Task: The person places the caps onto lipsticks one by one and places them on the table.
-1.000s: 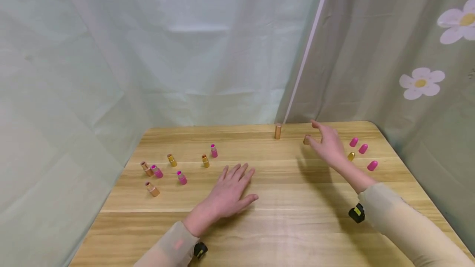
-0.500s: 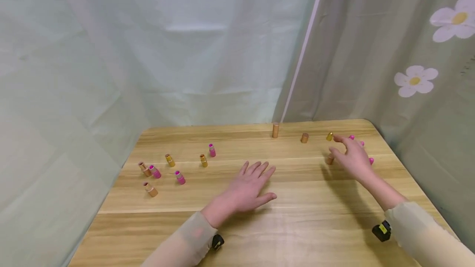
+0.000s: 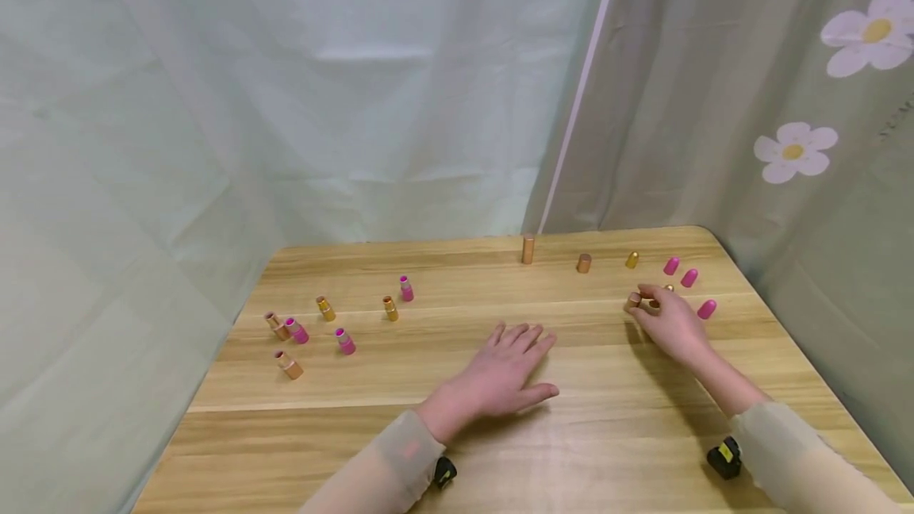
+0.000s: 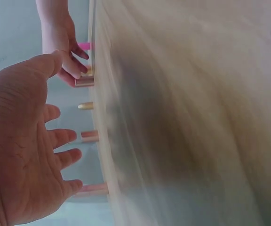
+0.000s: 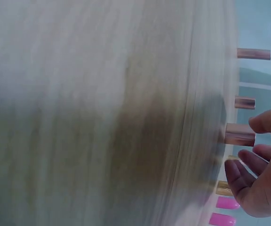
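Grip of the right hand [image 3: 671, 327]: narrow, thumb [image 5: 267, 121] on one side, fingers [image 5: 234, 181] on the other, with a copper cap [image 3: 633, 301] between. Cap stands upright on the table [image 3: 457, 458], right half. Actual pinch can't be confirmed; contact of the fingertips is unclear even in the right wrist view. Step in hand, judged: handling that copper cap, either taking hold or letting go. Next move, if a pickup, calls for squeezing both sides evenly and lifting straight up; if a release, spreading the fingers without tipping it.

Gold piece [image 5: 224, 188] is close by, part covered by the hand, so watch for knocking it. Just beyond: three pink caps [image 3: 689, 278], rounded tops, near the right edge; gold bullet-shaped cap [image 3: 632, 260] behind; shorter copper cap [image 3: 584, 263] and tall copper tube [image 3: 528, 249] along the back.

Left hand [image 3: 500, 379]: fingers straight, spread, over mid-table, holding nothing; seems idle. Left side of table: open-topped pink tubes [image 3: 346, 341], gold tubes [image 3: 390, 308] and copper tubes [image 3: 289, 365], loosely scattered, none touched by either hand. Curtain [image 3: 393, 101] behind.
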Available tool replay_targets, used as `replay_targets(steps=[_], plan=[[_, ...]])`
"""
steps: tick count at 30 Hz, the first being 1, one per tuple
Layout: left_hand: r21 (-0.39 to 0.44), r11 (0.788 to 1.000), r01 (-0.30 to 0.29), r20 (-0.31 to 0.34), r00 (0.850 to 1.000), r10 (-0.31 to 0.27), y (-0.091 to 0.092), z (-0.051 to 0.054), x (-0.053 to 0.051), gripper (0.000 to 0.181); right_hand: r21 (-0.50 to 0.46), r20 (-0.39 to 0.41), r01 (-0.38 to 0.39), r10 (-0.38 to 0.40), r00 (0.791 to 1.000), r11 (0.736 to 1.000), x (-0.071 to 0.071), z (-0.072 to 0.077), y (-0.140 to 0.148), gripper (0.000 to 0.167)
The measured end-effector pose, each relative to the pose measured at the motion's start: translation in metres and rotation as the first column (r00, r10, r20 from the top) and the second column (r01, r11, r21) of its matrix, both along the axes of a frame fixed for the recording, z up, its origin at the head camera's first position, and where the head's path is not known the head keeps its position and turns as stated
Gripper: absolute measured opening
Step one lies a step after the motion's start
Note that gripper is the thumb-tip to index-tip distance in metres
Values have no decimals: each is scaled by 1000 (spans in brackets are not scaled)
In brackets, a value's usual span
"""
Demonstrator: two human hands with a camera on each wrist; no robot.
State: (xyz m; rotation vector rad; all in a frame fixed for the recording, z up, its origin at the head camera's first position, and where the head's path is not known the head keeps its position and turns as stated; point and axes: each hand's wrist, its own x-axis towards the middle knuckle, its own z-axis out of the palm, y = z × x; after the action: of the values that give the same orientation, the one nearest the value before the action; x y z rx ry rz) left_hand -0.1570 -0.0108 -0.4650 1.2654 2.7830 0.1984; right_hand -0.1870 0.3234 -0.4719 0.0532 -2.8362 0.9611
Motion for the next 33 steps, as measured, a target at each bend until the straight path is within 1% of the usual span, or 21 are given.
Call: replay_targets(steps=[5, 9, 14, 18, 25, 29, 33], plan=[[-5, 1000, 17, 15, 1000, -16, 4, -1, 4, 81, 5, 20, 25, -25, 1000, 1000, -4, -5, 1, 52], [-1, 1000, 24, 18, 1000, -24, 4, -3, 6, 80, -5, 47, 30, -30, 998, 1000, -2, -8, 1, 45], [-7, 1000, 25, 11, 1000, -25, 4, -4, 6, 79, -8, 72, 33, -33, 997, 999, 0, -9, -3, 47], [-12, 1000, 25, 18, 1000, -25, 6, -4, 7, 80, 2, 65, 51, -51, 997, 999, -1, -10, -6, 50], [-11, 1000, 26, 12, 1000, -26, 6, -5, 9, 80, 31, 28, 71, -72, 997, 997, -3, -12, -11, 37], [-13, 1000, 22, 12, 1000, -22, 4, -6, 8, 80, -8, 12, 67, -67, 998, 998, -2, -13, -16, 35], [-20, 1000, 15, 15, 1000, -15, 1, -5, 7, 80, -109, -14, 43, -45, 999, 993, -1, -12, -22, 34]])
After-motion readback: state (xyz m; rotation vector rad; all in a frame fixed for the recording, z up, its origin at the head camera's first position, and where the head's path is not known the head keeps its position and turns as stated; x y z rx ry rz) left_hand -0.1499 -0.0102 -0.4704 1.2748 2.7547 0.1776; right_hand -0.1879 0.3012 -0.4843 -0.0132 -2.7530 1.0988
